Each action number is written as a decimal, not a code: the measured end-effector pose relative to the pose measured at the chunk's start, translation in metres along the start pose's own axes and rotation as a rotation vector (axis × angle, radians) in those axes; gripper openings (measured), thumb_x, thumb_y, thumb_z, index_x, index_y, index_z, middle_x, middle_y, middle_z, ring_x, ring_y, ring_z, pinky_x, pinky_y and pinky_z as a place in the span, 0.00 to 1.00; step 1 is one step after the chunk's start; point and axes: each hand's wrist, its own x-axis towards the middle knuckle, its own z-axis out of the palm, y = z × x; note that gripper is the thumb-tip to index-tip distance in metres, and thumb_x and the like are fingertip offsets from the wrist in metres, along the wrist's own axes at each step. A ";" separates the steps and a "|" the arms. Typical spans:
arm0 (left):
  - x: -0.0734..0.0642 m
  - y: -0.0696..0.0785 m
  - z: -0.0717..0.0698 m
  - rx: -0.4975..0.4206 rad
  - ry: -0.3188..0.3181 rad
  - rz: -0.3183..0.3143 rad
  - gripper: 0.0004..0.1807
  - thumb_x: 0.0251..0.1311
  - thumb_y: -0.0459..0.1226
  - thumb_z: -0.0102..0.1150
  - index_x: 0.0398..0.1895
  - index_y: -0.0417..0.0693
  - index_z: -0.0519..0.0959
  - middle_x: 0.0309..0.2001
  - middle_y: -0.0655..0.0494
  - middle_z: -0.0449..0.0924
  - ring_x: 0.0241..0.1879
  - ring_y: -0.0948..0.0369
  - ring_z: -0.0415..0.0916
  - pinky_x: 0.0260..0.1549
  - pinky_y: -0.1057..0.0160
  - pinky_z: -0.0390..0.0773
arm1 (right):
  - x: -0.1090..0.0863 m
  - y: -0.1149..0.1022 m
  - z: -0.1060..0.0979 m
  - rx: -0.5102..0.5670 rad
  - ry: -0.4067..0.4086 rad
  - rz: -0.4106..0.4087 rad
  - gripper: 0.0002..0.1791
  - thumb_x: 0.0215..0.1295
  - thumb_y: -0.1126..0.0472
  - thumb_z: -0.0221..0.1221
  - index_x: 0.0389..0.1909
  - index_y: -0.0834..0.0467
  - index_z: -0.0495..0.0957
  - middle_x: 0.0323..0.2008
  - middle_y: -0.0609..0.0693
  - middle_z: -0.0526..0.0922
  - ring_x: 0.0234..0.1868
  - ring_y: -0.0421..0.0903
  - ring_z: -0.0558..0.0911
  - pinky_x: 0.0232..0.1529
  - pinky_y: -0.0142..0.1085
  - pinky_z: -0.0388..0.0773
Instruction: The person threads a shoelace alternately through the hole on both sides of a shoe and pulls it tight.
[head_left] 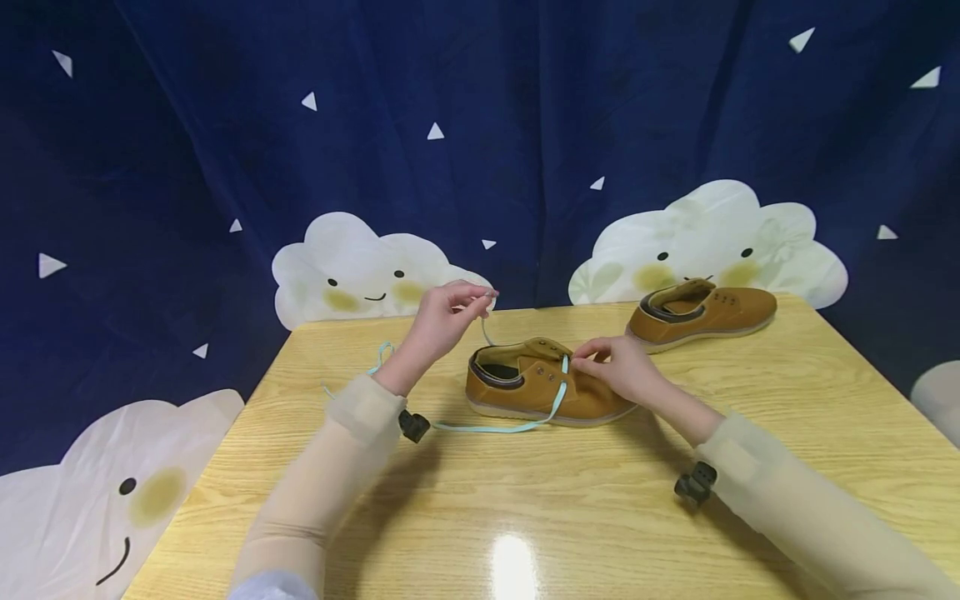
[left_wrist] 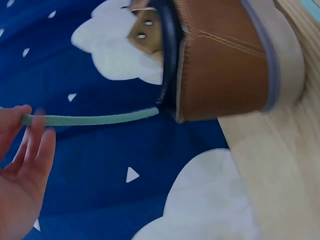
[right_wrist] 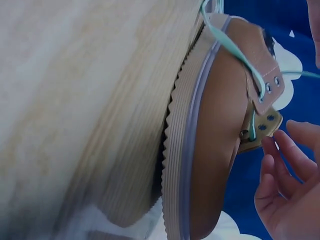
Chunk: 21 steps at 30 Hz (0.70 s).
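A tan lace-up shoe [head_left: 600,404] stands on the table, toe to the right. My left hand [head_left: 450,312] is raised behind its heel and pinches a pale turquoise shoelace [left_wrist: 100,120], which stretches toward the shoe's opening. The lace crosses between the front eyelets, and its other part runs over the near side onto the table. My right hand [head_left: 618,367] is by the far eyelet flap [right_wrist: 260,132], fingers loosely bent and fingertips close to the flap's edge. Whether they touch it is unclear. No lace shows between the right fingers.
A second tan shoe [head_left: 720,312], with no lace visible in it, stands at the back right of the wooden table [head_left: 600,517]. More lace [head_left: 382,350] lies looped beyond my left forearm. Behind the table hangs a dark blue curtain [head_left: 480,83] with clouds.
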 end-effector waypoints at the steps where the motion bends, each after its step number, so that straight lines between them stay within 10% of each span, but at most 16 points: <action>1: -0.001 0.001 0.002 0.057 0.008 0.043 0.09 0.66 0.31 0.59 0.42 0.36 0.86 0.35 0.49 0.83 0.29 0.60 0.78 0.32 0.62 0.80 | -0.002 -0.002 0.000 0.007 -0.010 -0.001 0.07 0.65 0.60 0.64 0.37 0.60 0.86 0.38 0.52 0.85 0.36 0.48 0.79 0.36 0.40 0.73; 6: -0.004 0.009 0.009 0.129 -0.023 0.134 0.10 0.67 0.31 0.57 0.45 0.37 0.85 0.28 0.52 0.83 0.25 0.60 0.80 0.29 0.67 0.77 | -0.007 -0.005 0.002 0.034 -0.038 0.005 0.07 0.65 0.59 0.64 0.36 0.59 0.86 0.34 0.49 0.85 0.36 0.47 0.80 0.41 0.42 0.75; 14: -0.005 0.008 0.017 -0.198 -0.155 -0.115 0.14 0.73 0.34 0.49 0.48 0.33 0.82 0.47 0.42 0.83 0.44 0.56 0.83 0.47 0.52 0.78 | -0.010 -0.005 0.011 0.100 -0.059 0.014 0.09 0.65 0.60 0.64 0.39 0.62 0.85 0.36 0.51 0.85 0.37 0.48 0.82 0.41 0.41 0.77; 21: -0.009 -0.004 0.036 -0.244 -0.159 -0.149 0.13 0.68 0.32 0.56 0.51 0.35 0.81 0.45 0.46 0.84 0.45 0.56 0.83 0.46 0.61 0.78 | -0.007 0.001 0.021 0.106 -0.079 0.033 0.11 0.64 0.61 0.64 0.43 0.64 0.84 0.36 0.51 0.85 0.38 0.48 0.81 0.40 0.39 0.76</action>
